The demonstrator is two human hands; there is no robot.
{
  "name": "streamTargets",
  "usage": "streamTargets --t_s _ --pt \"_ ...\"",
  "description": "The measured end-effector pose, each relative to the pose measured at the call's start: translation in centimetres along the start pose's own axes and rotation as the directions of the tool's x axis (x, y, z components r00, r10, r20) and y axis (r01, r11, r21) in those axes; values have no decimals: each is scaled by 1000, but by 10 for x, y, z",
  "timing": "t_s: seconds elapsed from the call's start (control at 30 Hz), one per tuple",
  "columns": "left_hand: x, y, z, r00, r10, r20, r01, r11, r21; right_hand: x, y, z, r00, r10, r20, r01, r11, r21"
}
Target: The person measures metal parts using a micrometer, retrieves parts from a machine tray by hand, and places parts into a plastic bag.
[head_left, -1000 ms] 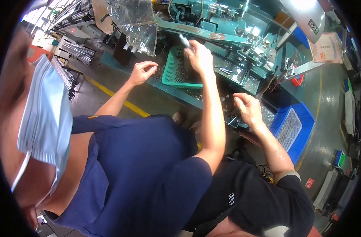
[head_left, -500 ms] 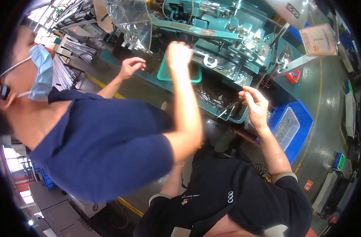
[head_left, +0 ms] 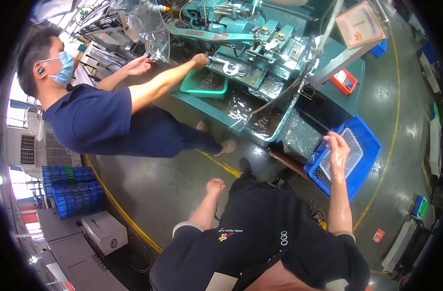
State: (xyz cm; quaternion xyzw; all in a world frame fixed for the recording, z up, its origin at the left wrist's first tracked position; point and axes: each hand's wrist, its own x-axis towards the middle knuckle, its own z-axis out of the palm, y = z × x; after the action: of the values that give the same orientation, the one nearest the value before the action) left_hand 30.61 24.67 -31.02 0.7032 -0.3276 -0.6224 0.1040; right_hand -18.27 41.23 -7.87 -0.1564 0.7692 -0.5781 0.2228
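Note:
My right hand (head_left: 338,146) is raised with its fingers spread and holds nothing. It hovers at the left edge of a blue crate (head_left: 364,170) that contains a white mesh basket (head_left: 350,151). My left hand (head_left: 215,185) hangs low over the floor, fingers curled in, with nothing visible in it. In front of me stands a teal machine (head_left: 260,34) with a wet metal trough (head_left: 267,123). A co-worker in a dark blue shirt (head_left: 93,121) and a face mask reaches one hand (head_left: 200,59) into the machine above a green mesh basket (head_left: 204,83).
A clear plastic sheet (head_left: 149,26) hangs at the machine's left, next to the co-worker's other hand (head_left: 139,64). A small red bin (head_left: 345,81) sits on the machine's right side. Stacked blue crates (head_left: 76,194) and a white box (head_left: 102,232) stand at the left. A yellow line (head_left: 221,165) crosses the glossy floor.
The view has pulled back from the co-worker. My right hand has moved from the trough edge down and right to the blue crate. The co-worker's raised hand has dropped onto the machine.

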Motion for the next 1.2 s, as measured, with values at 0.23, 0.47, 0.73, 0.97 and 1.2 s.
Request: streamTargets --t_s 0.23,0.47,0.73,0.97,1.2 --pt "-16 27 21 998 44 -53 -40 996 73 4 154 -105 880 320 -350 -300 947 112" --pt "-1 37 28 992 105 -66 -95 987 133 -2 170 -117 788 439 -431 -347 896 279" --pt "19 51 41 985 168 -30 -148 928 341 -17 169 -102 794 461 -396 -333 875 350" --pt "36 60 43 981 191 15 -182 903 388 -34 165 -97 785 486 -383 -320 849 420" --pt "59 57 37 983 178 49 -183 903 389 -45 152 -88 807 451 -382 -271 856 440"
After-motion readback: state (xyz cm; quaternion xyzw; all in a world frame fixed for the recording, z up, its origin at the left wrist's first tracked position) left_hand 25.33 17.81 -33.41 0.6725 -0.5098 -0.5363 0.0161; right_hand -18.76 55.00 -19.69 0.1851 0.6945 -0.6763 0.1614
